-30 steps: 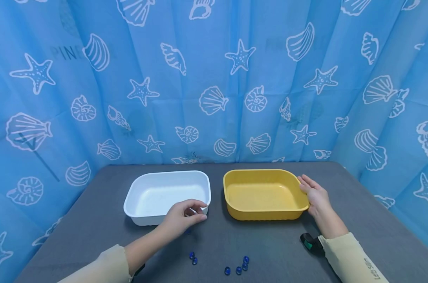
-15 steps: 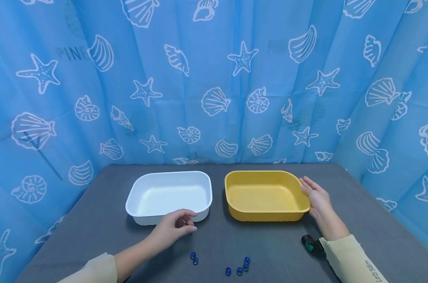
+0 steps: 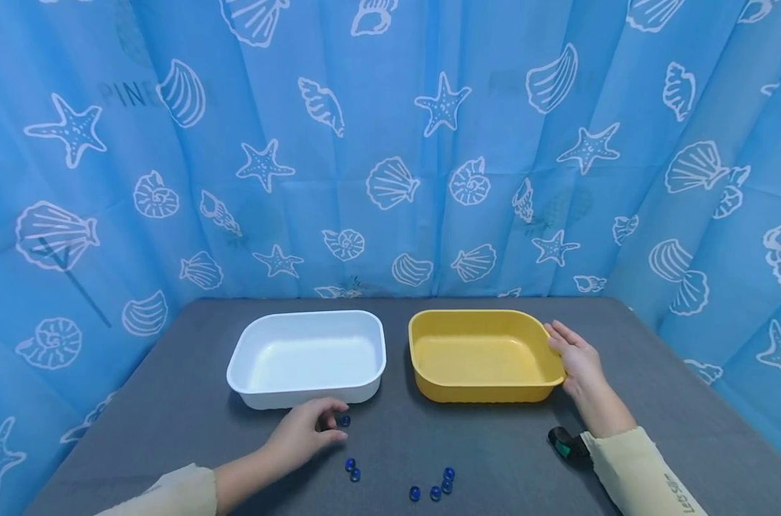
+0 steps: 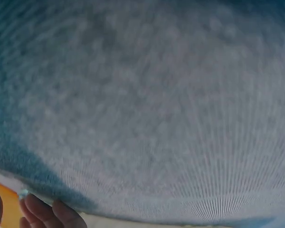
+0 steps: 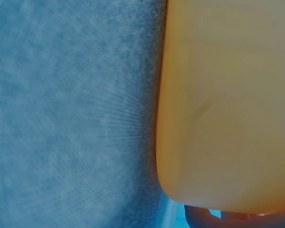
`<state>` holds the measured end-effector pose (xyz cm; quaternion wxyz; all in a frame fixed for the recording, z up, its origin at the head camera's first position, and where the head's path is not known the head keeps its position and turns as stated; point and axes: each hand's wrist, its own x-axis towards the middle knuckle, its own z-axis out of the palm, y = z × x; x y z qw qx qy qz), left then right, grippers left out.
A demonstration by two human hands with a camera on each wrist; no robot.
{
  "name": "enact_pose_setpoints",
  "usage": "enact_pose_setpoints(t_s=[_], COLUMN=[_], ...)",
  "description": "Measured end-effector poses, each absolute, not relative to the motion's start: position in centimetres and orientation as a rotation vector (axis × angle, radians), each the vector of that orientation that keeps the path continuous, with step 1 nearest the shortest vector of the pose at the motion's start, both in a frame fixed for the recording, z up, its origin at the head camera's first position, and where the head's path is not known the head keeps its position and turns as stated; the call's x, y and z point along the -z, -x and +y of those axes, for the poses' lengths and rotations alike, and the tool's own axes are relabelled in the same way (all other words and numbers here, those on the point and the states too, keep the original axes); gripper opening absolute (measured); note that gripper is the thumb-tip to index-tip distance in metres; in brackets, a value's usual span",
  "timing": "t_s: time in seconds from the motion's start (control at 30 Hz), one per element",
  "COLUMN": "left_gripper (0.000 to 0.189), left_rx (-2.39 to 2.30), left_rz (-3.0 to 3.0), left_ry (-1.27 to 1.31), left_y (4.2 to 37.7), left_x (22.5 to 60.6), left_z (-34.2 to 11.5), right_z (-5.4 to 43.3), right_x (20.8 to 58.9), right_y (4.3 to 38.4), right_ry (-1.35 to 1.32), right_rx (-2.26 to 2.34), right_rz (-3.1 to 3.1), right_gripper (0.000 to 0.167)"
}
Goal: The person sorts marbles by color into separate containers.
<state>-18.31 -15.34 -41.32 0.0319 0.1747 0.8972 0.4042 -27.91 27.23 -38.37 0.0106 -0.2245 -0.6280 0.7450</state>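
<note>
My left hand (image 3: 307,431) is low over the cloth in front of the white basin (image 3: 303,395). Its thumb and forefinger stand apart on either side of a blue glass marble (image 3: 345,421), without a visible pinch. In the left wrist view its fingers (image 4: 42,211) show at the bottom left, the marble (image 4: 23,193) by a fingertip. At the right end of the yellow basin (image 3: 487,394), my right hand (image 3: 579,364) holds the rim. The right wrist view is filled largely by the yellow basin's outer wall (image 5: 228,104); that hand's fingers are mostly hidden beneath it.
Two more blue marbles (image 3: 352,469) lie close together nearer me. Several others (image 3: 435,493) are grouped to their right. A dark grey cloth (image 3: 494,444) covers the table, and a blue shell-print curtain (image 3: 390,143) hangs behind it.
My left hand has come down and back from the white basin's front right corner to the marble before it, uncovering that marble. My right hand has stayed on the yellow basin.
</note>
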Motion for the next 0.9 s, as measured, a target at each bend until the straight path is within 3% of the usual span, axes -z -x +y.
enact_pose_setpoints(t_s=[0.23, 0.9], left_gripper=[0.038, 0.016], left_rx=[-1.223, -1.152], left_rz=[2.730, 2.786], left_ry=[-0.477, -0.283], left_y=[18.8, 19.3], left_x=[41.8, 42.0], left_z=[-15.5, -14.1], right_z=[27.3, 27.2], right_x=[38.4, 38.2], right_y=[27.9, 27.8], right_ry=[0.696, 0.695], right_rx=[-2.332, -2.324], right_rz=[-1.954, -1.974], right_gripper=[0.054, 0.055])
